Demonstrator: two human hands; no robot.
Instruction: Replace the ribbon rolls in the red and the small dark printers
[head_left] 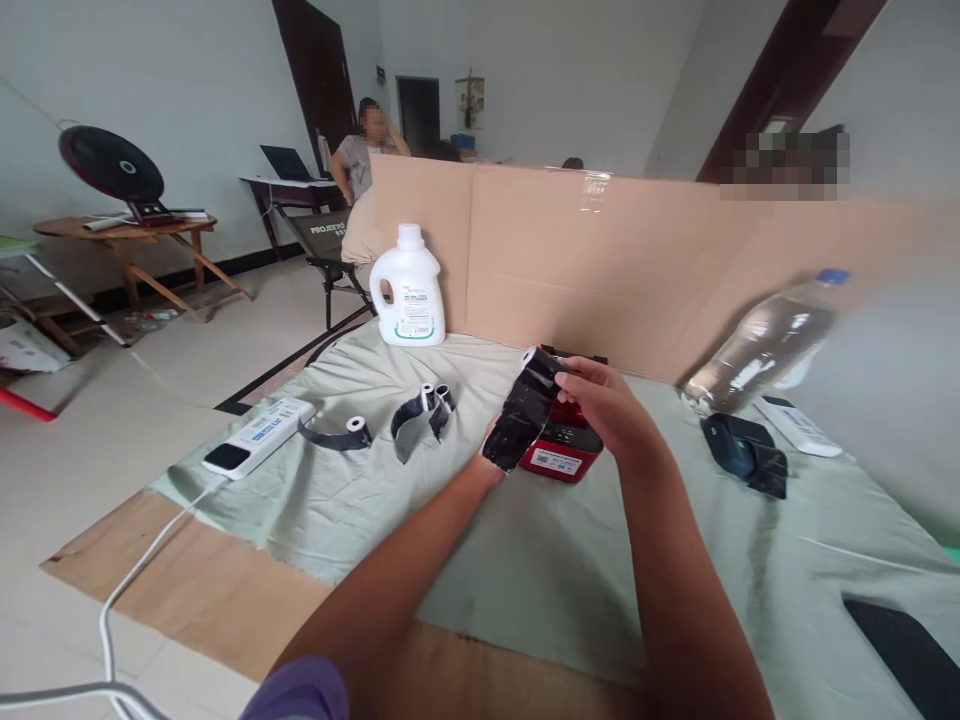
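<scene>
A partly unrolled paper roll point(519, 412), black on its outer face with a white end, is held up between my hands. My right hand point(598, 398) grips its upper right edge, fingers pinched. My left hand point(492, 468) is at the lower end of the strip, its fingers mostly hidden behind the black sheet. Just behind the roll stands a red and black box-shaped device point(559, 462) with a white label, partly covered by the roll and my right hand. Left of my hands, several curled black rolls point(411, 412) lie on the cloth; another roll point(355, 434) is farther left.
Pale green cloth point(337, 530) covers the table, with a cardboard panel point(540, 250) behind. Around are a white jug point(409, 295), a corded white power strip point(259, 437), a tilted plastic bottle point(765, 335), a dark object point(739, 450) and a black phone-like slab point(907, 640). A person point(360, 165) sits beyond.
</scene>
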